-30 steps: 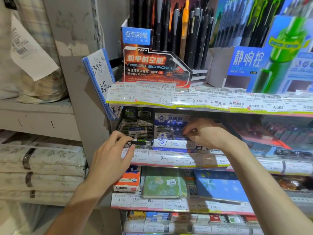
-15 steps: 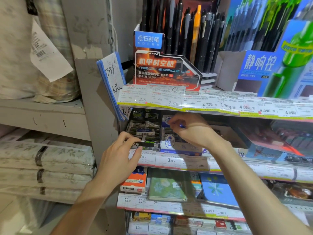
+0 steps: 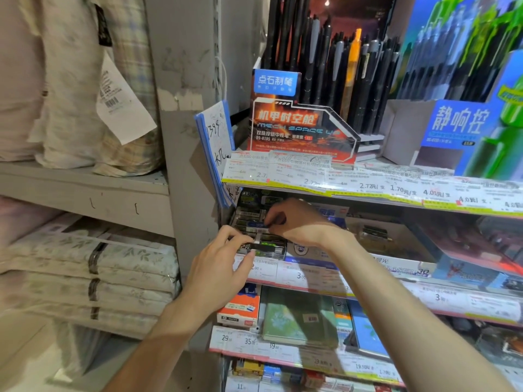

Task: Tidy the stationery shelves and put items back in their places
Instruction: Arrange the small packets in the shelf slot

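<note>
A dark display box of small erasers (image 3: 264, 247) stands at the left end of the middle shelf. My left hand (image 3: 218, 267) holds its front left corner, thumb on the front face. My right hand (image 3: 297, 222) reaches over the box from the right and pinches a small blue and white eraser (image 3: 256, 225) above the rows inside it. A blue and white eraser box (image 3: 304, 250) sits just right of the dark one, mostly hidden by my right wrist.
Price-tag strips (image 3: 368, 188) line each shelf edge. Pen display stands (image 3: 305, 128) fill the top shelf. Notebooks (image 3: 294, 318) and an orange box (image 3: 240, 306) lie on the shelf below. A grey upright post (image 3: 186, 165) and folded bedding (image 3: 90, 278) are to the left.
My right hand has moved left from the blue and white box to over the dark eraser box, carrying a small eraser. My left hand stays on the box's front corner.
</note>
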`<state>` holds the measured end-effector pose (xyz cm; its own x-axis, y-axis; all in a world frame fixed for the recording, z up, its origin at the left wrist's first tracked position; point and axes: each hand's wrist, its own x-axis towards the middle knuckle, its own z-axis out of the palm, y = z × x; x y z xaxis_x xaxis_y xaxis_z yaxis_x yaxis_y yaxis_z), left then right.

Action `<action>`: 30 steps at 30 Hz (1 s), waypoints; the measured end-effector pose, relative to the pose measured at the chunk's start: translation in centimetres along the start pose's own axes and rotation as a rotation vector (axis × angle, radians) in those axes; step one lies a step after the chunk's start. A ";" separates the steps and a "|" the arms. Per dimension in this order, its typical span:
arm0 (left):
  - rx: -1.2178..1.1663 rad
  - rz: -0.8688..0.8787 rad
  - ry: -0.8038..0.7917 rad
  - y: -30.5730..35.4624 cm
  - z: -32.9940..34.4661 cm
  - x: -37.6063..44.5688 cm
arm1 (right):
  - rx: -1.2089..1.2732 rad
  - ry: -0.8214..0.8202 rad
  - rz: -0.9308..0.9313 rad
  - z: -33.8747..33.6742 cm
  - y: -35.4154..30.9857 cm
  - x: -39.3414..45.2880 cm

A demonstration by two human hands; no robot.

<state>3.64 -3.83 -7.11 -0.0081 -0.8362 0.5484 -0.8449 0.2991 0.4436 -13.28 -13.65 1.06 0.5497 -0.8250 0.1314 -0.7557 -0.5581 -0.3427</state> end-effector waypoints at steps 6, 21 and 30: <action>0.013 0.006 0.014 0.0 0.2 0.0 | 0.101 0.084 0.007 -0.5 1.3 -0.8; 0.072 0.010 0.050 0.1 0.6 0.3 | -0.069 0.194 0.198 -4.3 9.1 -8.3; 0.072 0.003 0.037 0.2 0.6 0.3 | -0.136 0.130 0.173 -3.6 8.9 -7.6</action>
<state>3.13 -4.25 -7.25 0.0074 -0.8175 0.5759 -0.8814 0.2667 0.3899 -25.50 -12.70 0.35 0.3642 -0.9090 0.2029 -0.8803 -0.4071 -0.2437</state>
